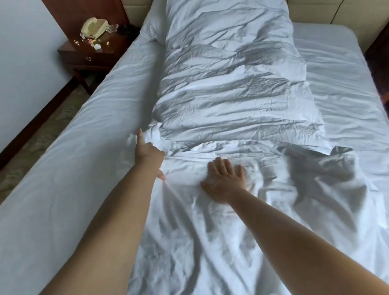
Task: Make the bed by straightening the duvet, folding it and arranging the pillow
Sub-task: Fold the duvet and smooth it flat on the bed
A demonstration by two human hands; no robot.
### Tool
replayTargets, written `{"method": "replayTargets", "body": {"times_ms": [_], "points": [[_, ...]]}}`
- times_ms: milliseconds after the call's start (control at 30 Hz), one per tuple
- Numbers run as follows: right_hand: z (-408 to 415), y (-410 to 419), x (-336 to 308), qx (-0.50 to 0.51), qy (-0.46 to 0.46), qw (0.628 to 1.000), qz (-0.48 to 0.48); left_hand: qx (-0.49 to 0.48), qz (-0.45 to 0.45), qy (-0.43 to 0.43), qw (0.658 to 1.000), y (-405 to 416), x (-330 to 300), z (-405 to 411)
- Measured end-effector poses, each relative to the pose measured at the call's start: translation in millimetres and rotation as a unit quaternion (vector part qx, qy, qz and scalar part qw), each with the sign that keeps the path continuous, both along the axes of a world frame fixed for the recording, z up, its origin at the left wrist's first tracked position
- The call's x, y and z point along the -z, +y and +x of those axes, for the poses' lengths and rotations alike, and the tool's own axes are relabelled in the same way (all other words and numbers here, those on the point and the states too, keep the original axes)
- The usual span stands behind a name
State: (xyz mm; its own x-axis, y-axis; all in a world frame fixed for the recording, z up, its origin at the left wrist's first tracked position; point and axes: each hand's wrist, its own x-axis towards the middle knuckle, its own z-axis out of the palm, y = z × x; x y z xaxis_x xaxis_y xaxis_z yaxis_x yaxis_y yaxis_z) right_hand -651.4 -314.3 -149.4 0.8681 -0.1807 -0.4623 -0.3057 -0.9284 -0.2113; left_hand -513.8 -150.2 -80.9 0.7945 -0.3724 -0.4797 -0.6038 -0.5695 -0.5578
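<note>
Left hand (148,152) grips the duvet (226,83), right hand (224,179) flat on it; yanking one-handed could skew it.

I am seeing the duvet (231,96) lying lengthwise down the middle of the bed (45,176), running from the top of the frame to the bottom. My left hand (148,152) is lying at its left edge in mid-frame, my right hand (225,179) resting on it just to the right. A nightstand (85,57) is standing at upper left, beside the bed, a telephone (94,28) sitting on it.
</note>
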Motion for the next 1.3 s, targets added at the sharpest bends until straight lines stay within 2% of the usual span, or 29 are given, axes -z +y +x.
{"method": "replayTargets", "body": {"times_ms": [133, 200, 267, 333, 400, 500, 633, 700, 767, 833, 933, 1067, 1300], "points": [[-10.1, 4.0, -7.2, 0.011, -0.050, 0.998, -0.023, -0.066, -0.025, -0.102, 0.992, 7.6, 27.1, -29.4], [-19.9, 6.5, -10.8, 0.023, -0.084, 0.996, -0.037, -0.048, -0.125, -0.121, 0.984, 4.9, 44.6, -58.5], [-31.0, 9.4, -13.1, 0.025, -0.094, 0.994, -0.046, -0.034, -0.274, -0.127, 0.953, 1.7, 53.6, -86.2], [-43.4, 11.8, -15.5, 0.036, -0.089, 0.994, -0.051, -0.045, -0.346, -0.122, 0.929, -2.1, 56.2, -105.9], [-58.9, 11.8, -19.5, 0.057, -0.075, 0.994, -0.058, -0.111, -0.392, -0.107, 0.907, -4.3, 52.6, -124.4], [-93.5, 10.6, -28.3, 0.072, -0.069, 0.993, -0.059, -0.156, -0.379, -0.042, 0.911, -10.0, 46.7, -156.6], [-145.5, 21.1, -40.7, 0.110, -0.164, 0.975, -0.097, -0.143, -0.398, 0.005, 0.906, -15.3, 33.3, -204.5], [-166.7, 23.0, -43.2, 0.117, -0.139, 0.979, -0.097, -0.129, -0.405, 0.015, 0.905, -21.2, 29.4, -226.5], [-191.7, 26.0, -45.3, 0.111, -0.071, 0.990, -0.052, -0.128, -0.404, 0.039, 0.905, -23.0, 29.2, -251.5], [-215.8, 26.8, -50.7, 0.088, -0.050, 0.994, -0.038, -0.116, -0.395, 0.072, 0.909, -22.2, 32.8, -275.1], [-245.9, 23.7, -57.0, 0.066, -0.052, 0.995, -0.059, -0.082, -0.362, 0.110, 0.922, -18.5, 37.8, -301.3], [-279.6, 18.0, -65.2, 0.086, -0.064, 0.991, -0.081, -0.083, -0.373, 0.109, 0.918, -13.6, 33.7, -331.9], [-340.9, 11.2, -69.4, 0.117, -0.056, 0.991, -0.040, -0.062, -0.367, 0.136, 0.918, -33.7, 24.9, -386.9]]}}
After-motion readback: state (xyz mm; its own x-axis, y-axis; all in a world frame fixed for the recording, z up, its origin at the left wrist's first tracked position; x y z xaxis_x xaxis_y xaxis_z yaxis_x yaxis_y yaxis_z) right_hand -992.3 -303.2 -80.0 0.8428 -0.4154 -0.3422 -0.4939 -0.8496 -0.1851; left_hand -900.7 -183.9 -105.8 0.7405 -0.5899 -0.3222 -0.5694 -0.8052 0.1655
